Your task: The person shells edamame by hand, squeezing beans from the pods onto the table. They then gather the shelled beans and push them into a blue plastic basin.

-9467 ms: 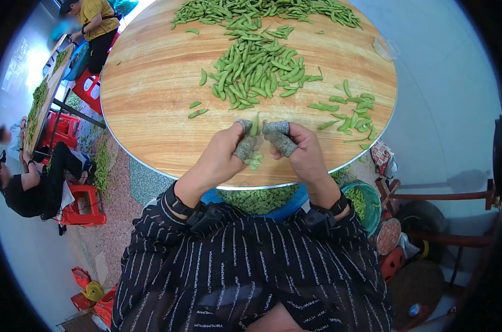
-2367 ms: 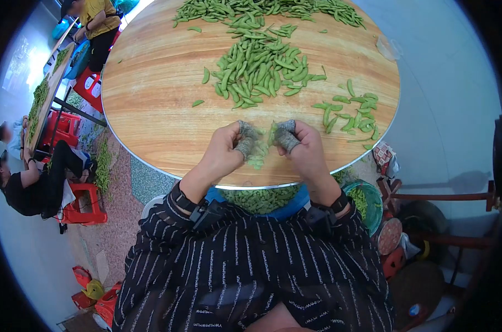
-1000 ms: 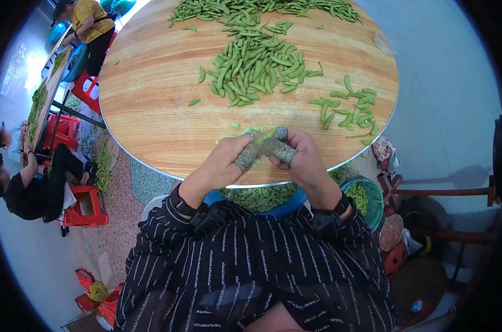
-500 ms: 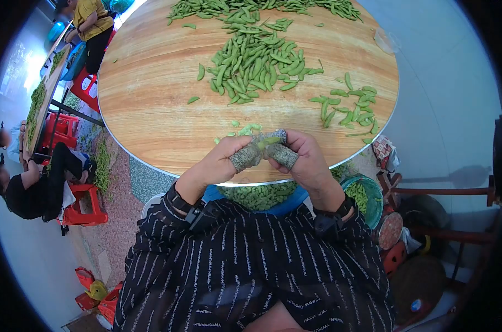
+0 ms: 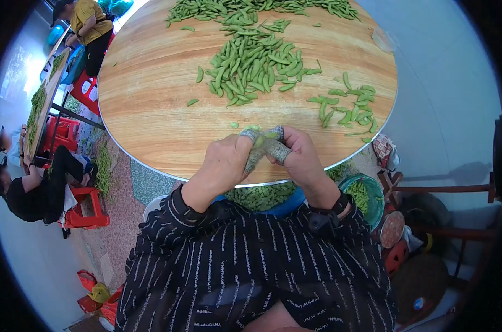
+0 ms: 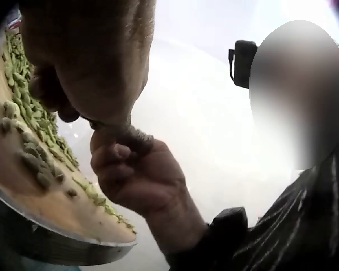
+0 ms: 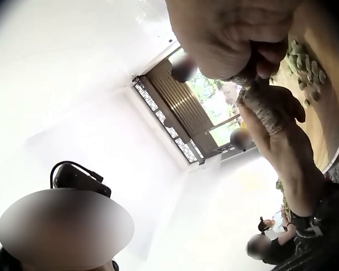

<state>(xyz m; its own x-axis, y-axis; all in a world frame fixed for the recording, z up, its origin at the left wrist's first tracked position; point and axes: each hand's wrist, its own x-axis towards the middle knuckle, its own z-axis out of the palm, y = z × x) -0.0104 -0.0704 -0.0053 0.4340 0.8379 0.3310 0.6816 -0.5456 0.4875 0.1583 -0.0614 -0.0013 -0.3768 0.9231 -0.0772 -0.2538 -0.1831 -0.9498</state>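
Both hands meet over the near part of the round wooden table, with grey knitted sleeves on the thumbs and index fingers. Between the fingertips is a green soybean pod (image 5: 270, 134), mostly covered by them. My right hand (image 5: 304, 157) pinches the pod between thumb and index finger. My left hand (image 5: 220, 161) grips its other end, with the back of the hand turned up. A few loose shelled beans (image 5: 234, 125) lie just beyond the left fingers. In the left wrist view, several more shelled beans (image 6: 37, 155) lie on the tabletop under the hands.
A heap of pods (image 5: 254, 66) lies mid-table, with smaller pods (image 5: 361, 108) at right. Below the table edge stands a blue basin (image 5: 287, 205) of shelled beans. A green basket (image 5: 375, 202) is at lower right. Other people sit at a long table (image 5: 55, 88) on the left.
The hands, apart 2.4 seconds ago, are together at a pod. My left hand has rolled over, showing more of its back. Two loose pods left of the hands 9.5 seconds ago are down to one.
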